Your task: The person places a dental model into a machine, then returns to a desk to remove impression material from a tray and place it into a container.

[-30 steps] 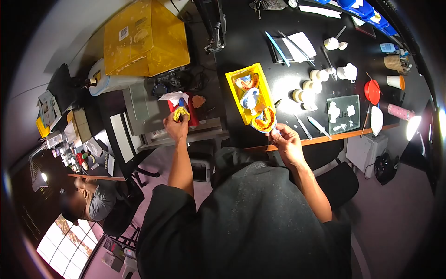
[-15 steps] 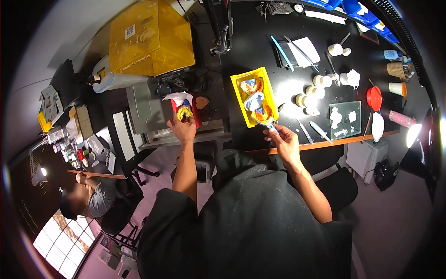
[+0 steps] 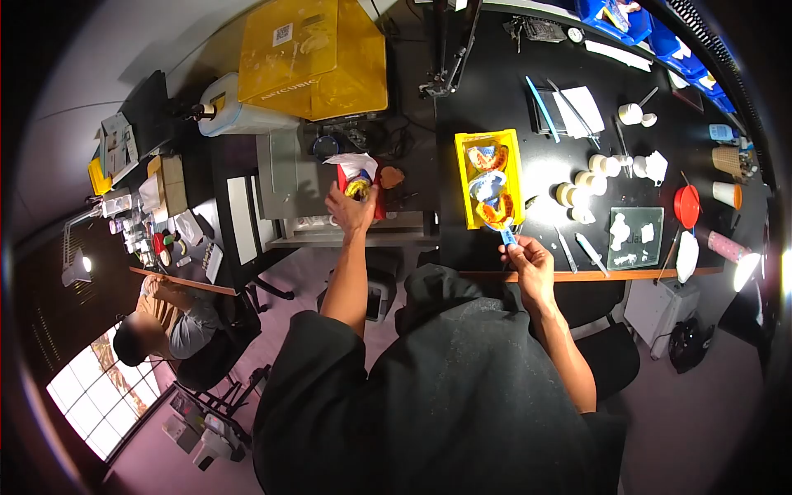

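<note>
My right hand (image 3: 532,266) pinches the blue handle of a dental impression tray (image 3: 495,213) filled with orange material. The tray's filled end lies over the near end of a yellow bin (image 3: 461,177). Inside the bin are a blue-white impression tray (image 3: 487,185) and, farther back, another with orange material (image 3: 488,157). My left hand (image 3: 353,210) reaches over a red box (image 3: 379,209), its thumb and fingers round a yellow and blue dental impression (image 3: 358,186). White paper (image 3: 353,160) sticks up at the box's back; the fingertips' contact is partly hidden.
Several white jars (image 3: 590,181) stand right of the bin, beside a glass slab (image 3: 636,237) with white material. Knife-like tools (image 3: 591,252) lie near the table edge. A yellow machine cover (image 3: 313,62) stands at the back left. Another person (image 3: 177,318) sits at the far left.
The view has shifted, so the scene sits farther right. My left hand has moved farther over the red box and its fingers have spread round the impression. My right hand still holds the handle.
</note>
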Demonstrator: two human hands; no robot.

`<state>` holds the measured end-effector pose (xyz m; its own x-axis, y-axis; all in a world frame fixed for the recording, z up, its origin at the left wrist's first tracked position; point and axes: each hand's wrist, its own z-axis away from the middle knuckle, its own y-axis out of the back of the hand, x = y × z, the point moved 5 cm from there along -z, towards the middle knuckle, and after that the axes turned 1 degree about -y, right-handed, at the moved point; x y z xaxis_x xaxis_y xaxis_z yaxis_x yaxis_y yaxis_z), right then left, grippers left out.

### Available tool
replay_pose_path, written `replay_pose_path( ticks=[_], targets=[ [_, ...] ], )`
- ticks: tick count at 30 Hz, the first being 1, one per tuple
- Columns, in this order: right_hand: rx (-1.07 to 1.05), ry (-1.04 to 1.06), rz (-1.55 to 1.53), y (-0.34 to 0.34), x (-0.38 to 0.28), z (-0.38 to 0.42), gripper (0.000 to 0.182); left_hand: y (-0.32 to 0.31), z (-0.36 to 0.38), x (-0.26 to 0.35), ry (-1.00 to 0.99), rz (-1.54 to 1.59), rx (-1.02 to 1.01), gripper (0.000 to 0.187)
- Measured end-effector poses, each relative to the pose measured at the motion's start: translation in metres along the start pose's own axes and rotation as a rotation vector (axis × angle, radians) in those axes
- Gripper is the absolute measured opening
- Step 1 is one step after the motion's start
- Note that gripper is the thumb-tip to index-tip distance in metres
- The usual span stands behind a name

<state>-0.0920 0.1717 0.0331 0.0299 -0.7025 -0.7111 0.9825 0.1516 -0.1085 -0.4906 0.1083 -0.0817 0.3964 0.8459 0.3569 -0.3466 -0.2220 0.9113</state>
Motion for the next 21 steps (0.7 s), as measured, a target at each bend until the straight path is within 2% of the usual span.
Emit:
replay_pose_path(
  ticks=[4,7,13,16,21],
  targets=[
    [-0.045,-0.083,-0.020,-0.006,0.006,-0.005,0.012,-0.010,0.011,0.009,-0.004,-0.118,-0.181,0.131],
    [-0.038,-0.088,-0.028,-0.006,0.006,-0.005,0.009,-0.012,0.011,0.005,-0.002,-0.124,-0.167,0.129],
    [-0.074,-0.008,-0.006,-0.005,0.002,-0.003,0.009,-0.010,0.010,0.000,-0.119,0.015,-0.052,0.117],
    [-0.083,0.013,-0.018,-0.006,0.004,-0.002,0.009,-0.002,0.013,0.006,-0.119,-0.051,-0.043,0.108],
    [-0.040,-0.032,0.010,-0.010,0.001,-0.004,0.010,-0.001,0.014,0.008,-0.135,0.011,0.038,0.096]
  ],
)
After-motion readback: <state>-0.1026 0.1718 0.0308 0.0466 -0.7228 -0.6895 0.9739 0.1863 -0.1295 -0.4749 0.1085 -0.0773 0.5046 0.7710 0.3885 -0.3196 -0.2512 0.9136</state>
